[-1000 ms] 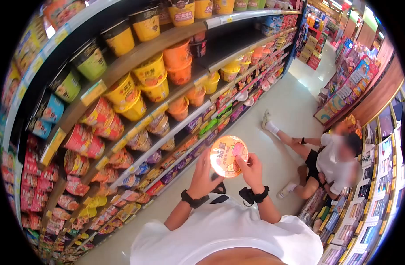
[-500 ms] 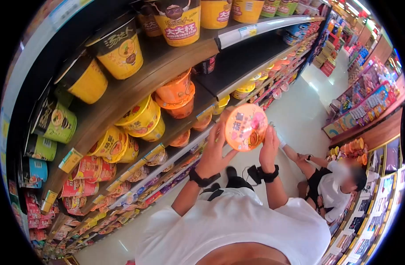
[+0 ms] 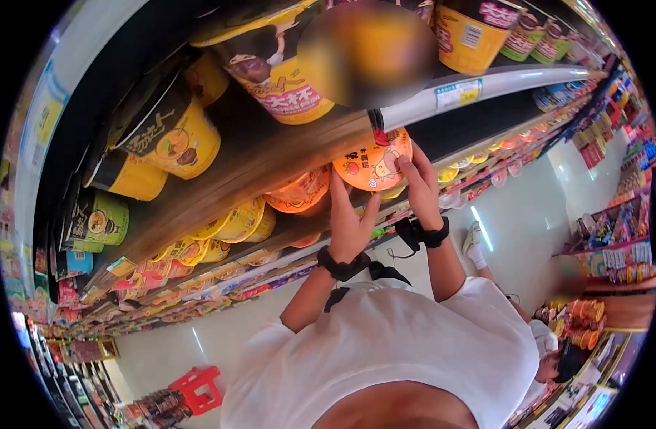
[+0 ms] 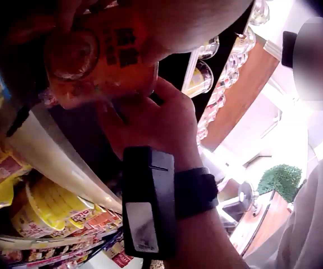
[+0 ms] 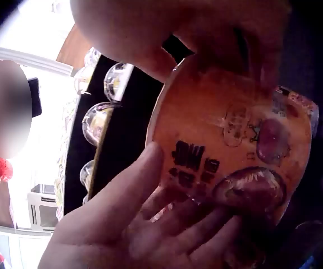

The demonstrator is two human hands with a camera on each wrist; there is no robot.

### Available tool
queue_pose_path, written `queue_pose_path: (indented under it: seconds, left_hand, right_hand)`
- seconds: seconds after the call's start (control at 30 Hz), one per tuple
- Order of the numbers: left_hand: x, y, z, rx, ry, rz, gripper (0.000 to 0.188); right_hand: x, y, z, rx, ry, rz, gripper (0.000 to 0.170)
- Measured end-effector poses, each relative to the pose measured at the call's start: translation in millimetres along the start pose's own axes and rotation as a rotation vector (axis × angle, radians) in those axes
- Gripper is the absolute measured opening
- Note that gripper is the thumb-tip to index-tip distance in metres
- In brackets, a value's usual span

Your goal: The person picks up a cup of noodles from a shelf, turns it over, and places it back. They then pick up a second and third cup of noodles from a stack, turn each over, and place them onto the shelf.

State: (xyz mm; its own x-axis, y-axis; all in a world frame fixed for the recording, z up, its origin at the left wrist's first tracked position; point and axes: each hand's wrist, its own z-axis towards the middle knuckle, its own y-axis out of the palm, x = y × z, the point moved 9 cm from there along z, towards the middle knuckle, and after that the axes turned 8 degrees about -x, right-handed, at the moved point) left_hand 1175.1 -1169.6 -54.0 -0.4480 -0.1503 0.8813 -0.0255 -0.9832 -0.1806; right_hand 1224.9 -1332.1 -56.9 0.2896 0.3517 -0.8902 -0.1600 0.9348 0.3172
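An orange instant noodle bowl [image 3: 376, 171] is held between both hands at a shelf, its printed lid facing me. My left hand [image 3: 351, 227] grips its left and lower side, with the thumb at the lower rim. My right hand [image 3: 422, 191] holds the right edge, its fingers reaching over the lid. The bowl's side [image 5: 206, 140] shows large dark characters in the right wrist view. Just left of it on the shelf sit similar orange bowls [image 3: 299, 191]. The upper shelf's edge [image 3: 328, 132] runs close above the bowl, whose underside is hidden.
Yellow noodle bowls [image 3: 238, 220] stand farther left on the same shelf. Large yellow cups [image 3: 174, 139] line the shelf above. A person [image 3: 546, 357] sits on the floor at lower right. A red stool [image 3: 199, 390] stands behind on the left.
Both hands have raised the bowl from in front of my body up to the shelf, beside the orange bowls. Its lid has turned. The view has moved closer to the shelves.
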Motion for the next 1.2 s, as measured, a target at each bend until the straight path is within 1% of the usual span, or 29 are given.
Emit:
queue_pose_path:
  seconds: [0.03, 0.1, 0.13, 0.23, 0.27, 0.3, 0.33, 0.37, 0.4, 0.43, 0.47, 0.5, 0.53, 0.57, 0.6, 0.63, 0.67, 0.7, 0.77, 0.8, 0.83, 0.9, 0.93, 0.97, 1.03, 1.07, 1.1, 1.17, 1.2]
  left_hand:
    - [-2.8, -1.1, 0.8, 0.007, -0.011, 0.014, 0.085]
    - [-14.8, -1.7, -1.8, -0.007, -0.167, 0.147, 0.087]
    - [-14.0, -1.9, -1.6, -0.011, -0.181, 0.144, 0.089]
    - [-12.3, -3.2, -4.8, -0.011, -0.212, 0.207, 0.088]
    - [-13.8, -5.6, -9.3, -0.004, -0.221, 0.208, 0.088]
    - [-15.1, -6.1, -13.9, -0.025, -0.227, 0.203, 0.086]
    - [-15.0, -8.4, -19.3, -0.040, -0.230, 0.197, 0.084]
    - [-11.9, -16.5, -28.8, -0.013, -0.232, 0.195, 0.084]
    - [-4.6, -19.6, -39.7, -0.063, -0.207, 0.306, 0.085]
    - [2.9, -24.8, -52.4, -0.102, -0.184, 0.424, 0.087]
    - [6.6, -33.6, -68.6, -0.098, -0.204, 0.393, 0.079]
    - [9.9, -48.8, -88.0, -0.031, -0.213, 0.410, 0.079]
    - [3.7, -55.4, -109.8, -0.074, -0.262, 0.349, 0.075]
    - [-1.8, -64.8, -132.1, -0.106, -0.307, 0.291, 0.072]
    - [-2.5, -84.2, -154.8, -0.017, -0.319, 0.318, 0.072]
    - [-6.4, -90.9, -177.9, -0.059, -0.332, 0.324, 0.069]
    - [-6.5, -98.8, -202.6, -0.104, -0.352, 0.325, 0.067]
    - [3.4, -120.8, -224.4, -0.022, -0.373, 0.346, 0.067]
    - [22.2, -141.9, -265.9, -0.165, -0.417, 0.367, 0.066]
    - [25.6, -157.6, -291.4, -0.142, -0.423, 0.378, 0.064]
    - [32.7, -179.9, -311.7, -0.073, -0.431, 0.399, 0.064]
    - [51.9, -215.7, -355.4, 0.017, -0.467, 0.380, 0.061]
    - [39.8, -231.8, -384.0, 0.090, -0.494, 0.386, 0.056]
    - [46.3, -244.2, -407.4, 0.142, -0.508, 0.400, 0.056]
    - [74.1, -281.0, -461.2, 0.411, -0.490, 0.410, 0.053]
    - [84.6, -293.4, -487.3, 0.515, -0.458, 0.306, 0.051]
    - [88.1, -305.3, -509.4, 0.554, -0.475, 0.319, 0.051]
    - [92.7, -331.0, -556.2, 0.733, -0.457, 0.297, 0.050]
    - [95.3, -340.1, -573.4, 0.769, -0.468, 0.295, 0.050]
  right_hand:
    - [9.2, -2.0, 6.6, -0.007, 0.011, 0.014, 0.043]
    - [29.8, -3.4, 13.9, -0.059, 0.112, -0.096, 0.046]
    - [34.3, -6.0, 15.2, -0.061, 0.123, -0.089, 0.046]
    - [36.5, -8.9, 11.1, -0.034, 0.076, -0.341, 0.049]
    - [46.7, -12.7, 10.0, -0.047, 0.111, -0.322, 0.050]
    - [45.4, -9.0, 8.6, -0.059, 0.117, -0.321, 0.050]
    - [40.4, -6.1, 7.6, -0.032, 0.103, -0.232, 0.050]
    - [36.7, -2.0, 6.1, -0.014, 0.089, -0.145, 0.051]
    - [28.2, -12.4, 1.2, 0.104, 0.025, -0.378, 0.052]
    - [14.2, -13.1, -3.7, 0.188, -0.046, -0.362, 0.047]
    - [1.7, -11.9, -10.9, 0.262, -0.113, -0.336, 0.043]
    - [-4.3, -15.6, -19.4, 0.317, -0.217, -0.380, 0.038]
    - [-16.2, -9.1, -29.0, 0.348, -0.252, -0.420, 0.032]
    - [-27.5, 5.1, -41.3, 0.352, -0.378, -0.452, 0.025]
    - [-30.9, 24.0, -55.9, 0.335, -0.422, -0.376, 0.020]
    - [-28.8, 44.3, -70.0, 0.244, -0.479, -0.350, 0.017]
    - [-30.0, 74.8, -83.7, 0.100, -0.542, -0.397, 0.015]
    - [-21.0, 104.6, -102.3, 0.069, -0.507, -0.295, 0.014]
    - [17.5, 166.8, -139.5, -0.166, -0.342, -0.211, 0.012]
    - [39.4, 209.7, -158.6, -0.312, -0.195, -0.240, 0.012]
    - [61.0, 256.0, -181.0, -0.459, -0.053, -0.279, 0.013]
    - [83.8, 358.7, -246.0, -0.871, 0.201, -0.381, 0.021]
    - [93.3, 398.3, -282.7, -1.096, 0.220, -0.419, 0.025]
    - [102.7, 431.8, -320.5, -1.314, 0.238, -0.451, 0.030]
    - [78.3, 489.1, -373.4, -1.489, 0.010, -0.310, 0.035]
    - [64.7, 511.3, -394.8, -1.502, -0.067, -0.242, 0.031]
    - [64.0, 532.7, -413.6, -1.539, -0.065, -0.214, 0.031]
    - [79.0, 567.4, -450.9, -1.609, 0.133, -0.185, 0.028]
    - [80.6, 586.4, -466.5, -1.626, 0.115, -0.147, 0.026]
